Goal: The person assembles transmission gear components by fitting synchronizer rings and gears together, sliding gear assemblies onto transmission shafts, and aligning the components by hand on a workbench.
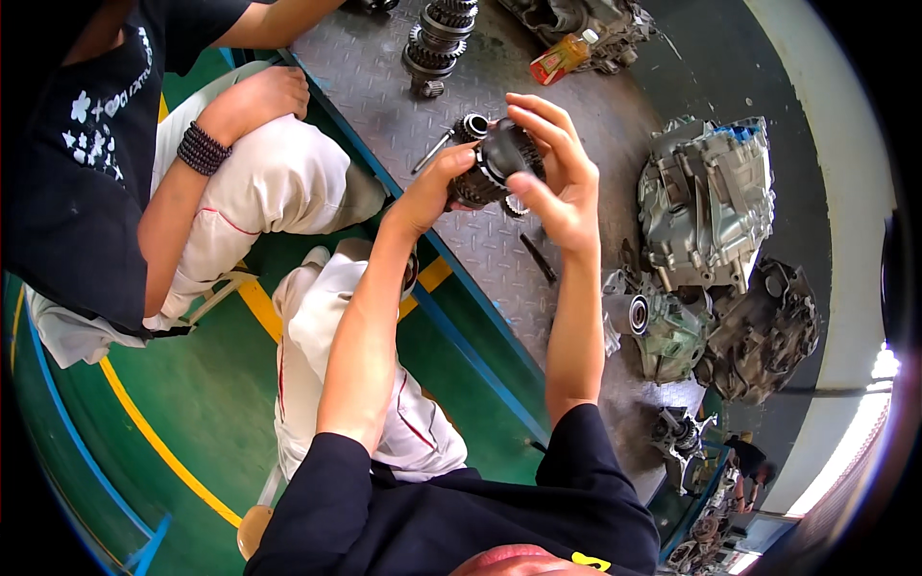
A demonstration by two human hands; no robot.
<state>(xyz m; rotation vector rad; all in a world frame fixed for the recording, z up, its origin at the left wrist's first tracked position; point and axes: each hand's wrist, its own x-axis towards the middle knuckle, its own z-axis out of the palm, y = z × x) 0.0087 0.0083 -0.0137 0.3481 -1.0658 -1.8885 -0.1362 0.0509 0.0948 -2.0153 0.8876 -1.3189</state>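
Note:
Above the metal workbench, a dark toothed gear assembly (497, 161) is between my two hands. My left hand (437, 192) grips its left side, with the thumb on top. My right hand (565, 182) curves round its right side, the thumb on the near edge and the fingers at the far side. Just behind the assembly lie a small ring-shaped gear (471, 127) and a slim metal rod (432, 152). Another gear (517, 205), partly hidden, shows below it on the bench. A dark bar (538, 257) rests nearer to me, between my forearms.
At the far end stands a gear shaft (437, 48), with a bottle (563, 58) beside a metal casting. Gearbox housings (706, 206) line the right side. At my left sits another person, a hand (269, 93) on the knee. The bench's blue edge (471, 259) runs diagonally.

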